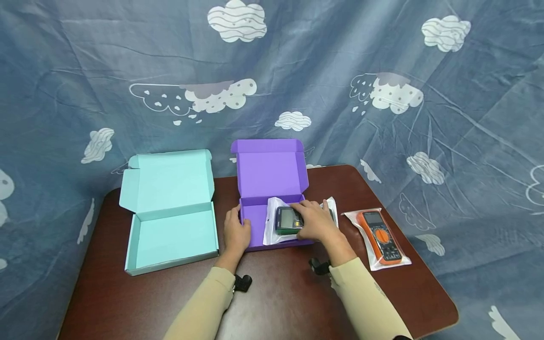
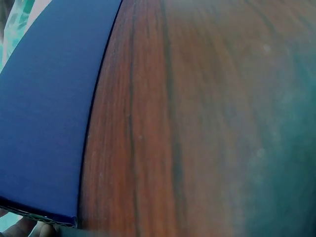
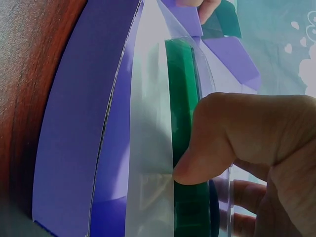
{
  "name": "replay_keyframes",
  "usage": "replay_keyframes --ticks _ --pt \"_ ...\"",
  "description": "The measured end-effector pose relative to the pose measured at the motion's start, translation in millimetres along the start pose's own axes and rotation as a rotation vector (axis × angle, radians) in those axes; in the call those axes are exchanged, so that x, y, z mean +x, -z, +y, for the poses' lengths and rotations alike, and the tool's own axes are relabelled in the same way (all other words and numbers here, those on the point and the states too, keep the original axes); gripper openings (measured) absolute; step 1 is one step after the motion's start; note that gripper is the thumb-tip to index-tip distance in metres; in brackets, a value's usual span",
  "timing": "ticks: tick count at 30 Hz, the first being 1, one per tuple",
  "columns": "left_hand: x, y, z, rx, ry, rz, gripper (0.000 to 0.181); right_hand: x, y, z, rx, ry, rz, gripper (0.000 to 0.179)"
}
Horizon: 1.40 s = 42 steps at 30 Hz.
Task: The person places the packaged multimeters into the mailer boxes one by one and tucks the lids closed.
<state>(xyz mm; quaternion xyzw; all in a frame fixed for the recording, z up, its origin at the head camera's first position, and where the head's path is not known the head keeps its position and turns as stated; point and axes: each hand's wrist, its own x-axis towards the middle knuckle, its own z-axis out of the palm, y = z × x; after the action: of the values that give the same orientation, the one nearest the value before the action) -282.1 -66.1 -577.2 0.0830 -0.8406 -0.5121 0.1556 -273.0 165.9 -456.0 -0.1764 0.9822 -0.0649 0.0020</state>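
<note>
My right hand (image 1: 315, 221) grips a green and dark multimeter (image 1: 287, 220) in a clear and white plastic bag (image 1: 270, 226). In the right wrist view the thumb presses the meter's green side (image 3: 183, 98), and the other fingers are on its far side. The bagged meter lies across the open purple box (image 1: 255, 240), its right end overlapping the box's right wall. My left hand (image 1: 237, 232) holds the box's left wall, thumb toward the inside. In the left wrist view only some fingertips (image 2: 47, 230) show below the box's corner.
An open mint-green box (image 1: 176, 238) stands on the left, lid raised. To the right lies an orange multimeter (image 1: 381, 237) in another plastic bag. Both boxes rest on a dark brown table (image 1: 272, 293), with a blue cloud-print curtain (image 1: 170, 56) behind.
</note>
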Motion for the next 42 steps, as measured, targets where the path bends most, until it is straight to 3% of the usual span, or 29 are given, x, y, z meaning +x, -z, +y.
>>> replay_keyframes --ticks 12,34,42 --pt "-2.9 0.2 1.1 -0.022 -0.031 0.029 0.052 14.2 -8.2 -11.8 -0.064 0.034 -0.046 0.093" --pt "-2.0 0.2 -1.9 -0.027 -0.027 0.032 0.053 33.8 -23.5 -30.7 -0.111 0.095 -0.073 0.093" --pt "-3.1 -1.8 -2.8 -0.028 -0.080 0.065 0.051 37.8 -28.1 -35.6 -0.101 0.109 -0.084 0.090"
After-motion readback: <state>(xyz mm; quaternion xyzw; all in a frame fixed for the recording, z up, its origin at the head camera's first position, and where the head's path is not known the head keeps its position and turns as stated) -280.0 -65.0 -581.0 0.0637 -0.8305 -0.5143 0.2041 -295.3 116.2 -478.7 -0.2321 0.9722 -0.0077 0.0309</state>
